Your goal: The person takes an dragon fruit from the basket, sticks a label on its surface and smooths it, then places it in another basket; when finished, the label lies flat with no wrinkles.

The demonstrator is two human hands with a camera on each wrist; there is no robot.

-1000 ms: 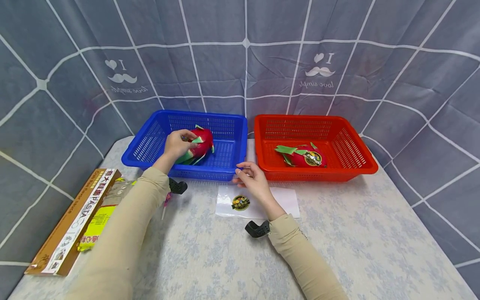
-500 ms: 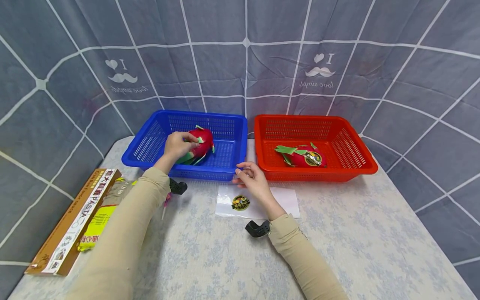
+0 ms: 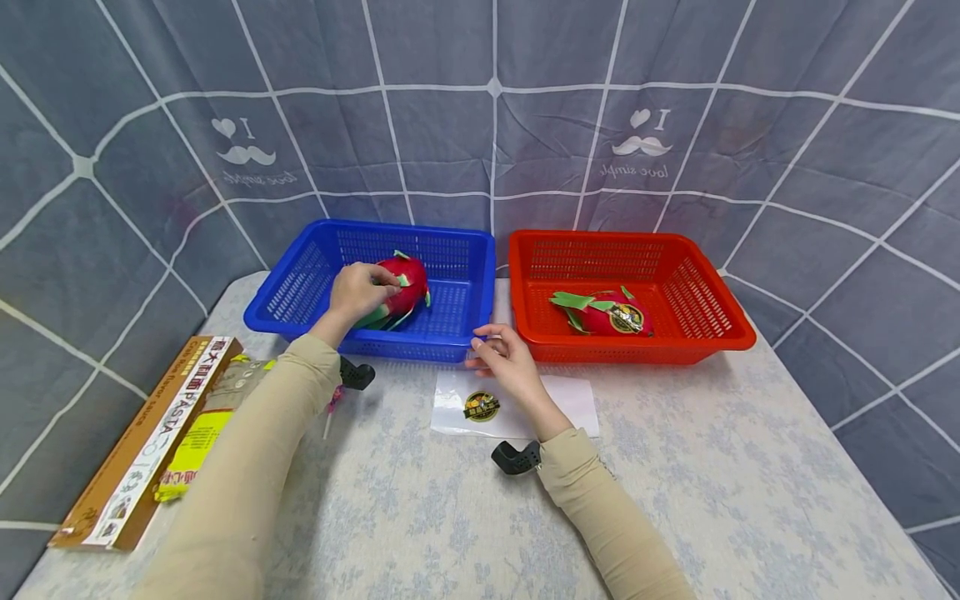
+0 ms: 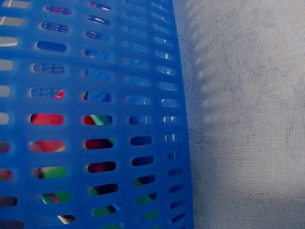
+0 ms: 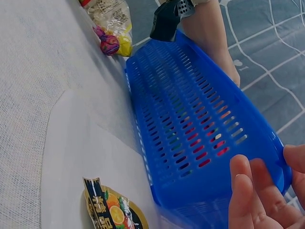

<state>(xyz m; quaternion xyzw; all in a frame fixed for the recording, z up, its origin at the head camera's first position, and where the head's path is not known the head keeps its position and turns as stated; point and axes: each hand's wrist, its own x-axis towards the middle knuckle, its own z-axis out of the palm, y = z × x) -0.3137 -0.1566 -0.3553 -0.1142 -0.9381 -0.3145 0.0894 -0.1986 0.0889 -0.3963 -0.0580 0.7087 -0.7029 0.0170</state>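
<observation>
Inside the blue plastic basket (image 3: pixel 453 337) lies a red dragon fruit (image 3: pixel 412 271) with green leaf tips. My left hand (image 3: pixel 356 292) reaches over the basket's near rim, its thumb and fingertips pinching a leaf on the fruit. In the left wrist view the basket wall (image 4: pixel 114 109) hides that hand, and only bits of red and green show through the slots. My right hand (image 3: pixel 510 358) grips the basket's near right corner. Its thumb lies on the rim and its fingers (image 5: pixel 269 200) against the outer wall, as the right wrist view shows.
Close on the right stands a red basket (image 3: pixel 622 343) holding another dragon fruit (image 3: pixel 600 321) with a round sticker. White paper (image 3: pixel 570 404) bearing a sticker (image 3: pixel 481 406) lies under my right hand. At left are a pasta box (image 3: pixel 150 442), a yellow packet (image 3: pixel 198 442) and a lollipop (image 3: pixel 333 400).
The thumb and fingertips of my left hand have come closer together over the dragon fruit's leaf. My right hand stays at the basket corner.
</observation>
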